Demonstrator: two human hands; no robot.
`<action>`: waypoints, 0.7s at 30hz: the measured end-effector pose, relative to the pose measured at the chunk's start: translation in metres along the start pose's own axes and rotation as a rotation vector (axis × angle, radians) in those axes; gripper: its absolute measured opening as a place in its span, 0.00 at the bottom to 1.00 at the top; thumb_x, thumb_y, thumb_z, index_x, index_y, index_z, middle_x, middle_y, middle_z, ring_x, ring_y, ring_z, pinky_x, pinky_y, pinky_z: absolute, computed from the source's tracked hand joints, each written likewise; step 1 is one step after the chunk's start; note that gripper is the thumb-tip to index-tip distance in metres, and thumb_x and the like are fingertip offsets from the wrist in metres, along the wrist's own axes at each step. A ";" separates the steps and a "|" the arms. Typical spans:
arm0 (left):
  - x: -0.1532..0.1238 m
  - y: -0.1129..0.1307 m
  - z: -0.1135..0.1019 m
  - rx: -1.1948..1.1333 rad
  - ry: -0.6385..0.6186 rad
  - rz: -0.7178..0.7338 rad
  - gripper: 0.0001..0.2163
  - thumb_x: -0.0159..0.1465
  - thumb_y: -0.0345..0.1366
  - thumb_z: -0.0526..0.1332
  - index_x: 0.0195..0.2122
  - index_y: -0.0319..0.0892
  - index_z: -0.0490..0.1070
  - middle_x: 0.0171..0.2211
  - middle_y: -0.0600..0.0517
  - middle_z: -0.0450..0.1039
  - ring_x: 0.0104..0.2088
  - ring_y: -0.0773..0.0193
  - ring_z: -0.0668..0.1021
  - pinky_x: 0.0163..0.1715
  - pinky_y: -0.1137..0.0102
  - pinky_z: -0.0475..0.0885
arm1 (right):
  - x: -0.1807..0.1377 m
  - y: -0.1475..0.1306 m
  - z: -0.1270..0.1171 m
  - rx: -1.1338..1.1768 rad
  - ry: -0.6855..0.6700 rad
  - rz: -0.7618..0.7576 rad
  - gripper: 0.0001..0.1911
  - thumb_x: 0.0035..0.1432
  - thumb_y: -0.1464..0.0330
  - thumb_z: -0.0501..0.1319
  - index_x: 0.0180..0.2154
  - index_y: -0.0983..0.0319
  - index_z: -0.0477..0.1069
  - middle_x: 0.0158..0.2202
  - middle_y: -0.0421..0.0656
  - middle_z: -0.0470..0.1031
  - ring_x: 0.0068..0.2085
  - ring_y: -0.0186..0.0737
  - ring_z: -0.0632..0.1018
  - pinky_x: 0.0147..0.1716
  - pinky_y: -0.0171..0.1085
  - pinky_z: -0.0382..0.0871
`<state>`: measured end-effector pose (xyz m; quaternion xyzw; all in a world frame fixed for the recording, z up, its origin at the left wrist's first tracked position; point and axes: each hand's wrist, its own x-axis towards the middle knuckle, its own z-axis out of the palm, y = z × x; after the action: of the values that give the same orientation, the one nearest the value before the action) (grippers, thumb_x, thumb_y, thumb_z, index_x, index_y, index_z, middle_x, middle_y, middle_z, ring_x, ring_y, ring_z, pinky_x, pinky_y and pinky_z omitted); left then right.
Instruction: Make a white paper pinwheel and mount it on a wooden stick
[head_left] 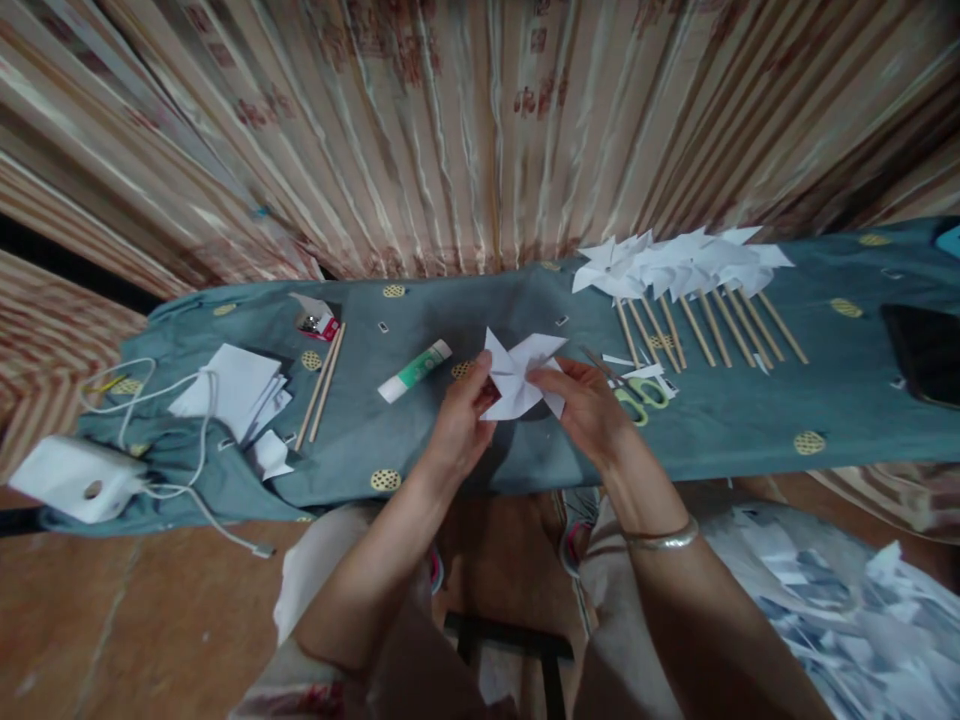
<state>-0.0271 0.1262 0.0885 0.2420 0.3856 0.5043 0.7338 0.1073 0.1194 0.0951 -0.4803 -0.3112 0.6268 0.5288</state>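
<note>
A white paper pinwheel (517, 372) is held above the cloth between both hands. My left hand (463, 415) grips its left blades. My right hand (589, 400) is closed on its right side, with the thumb pressed near the centre. To the left of the hands lies a green and white glue stick (415, 370). Scissors (641, 393) with light green handles lie just beyond my right hand, among white paper strips (643, 370). Several finished paper pinwheels (682, 265) on wooden sticks (716, 330) lie overlapping in a row at the back right.
On the left are two loose wooden sticks (321, 385), a small open box (318, 320) of metal pieces, stacked white paper (232, 385) and a white charger (82, 478) with cables. A dark phone-like object (926, 355) lies far right. Paper scraps (885, 620) fill a bag below right.
</note>
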 end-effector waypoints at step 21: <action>0.018 -0.015 -0.026 0.197 -0.016 0.049 0.11 0.41 0.38 0.76 0.24 0.44 0.79 0.24 0.54 0.78 0.27 0.65 0.76 0.33 0.67 0.70 | 0.009 0.019 -0.002 -0.112 0.002 0.055 0.09 0.41 0.62 0.72 0.28 0.57 0.78 0.28 0.39 0.80 0.31 0.41 0.79 0.35 0.42 0.74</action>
<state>-0.0370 0.1363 0.0564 0.3266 0.4213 0.4797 0.6969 0.1021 0.1229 0.0746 -0.5181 -0.3318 0.6223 0.4839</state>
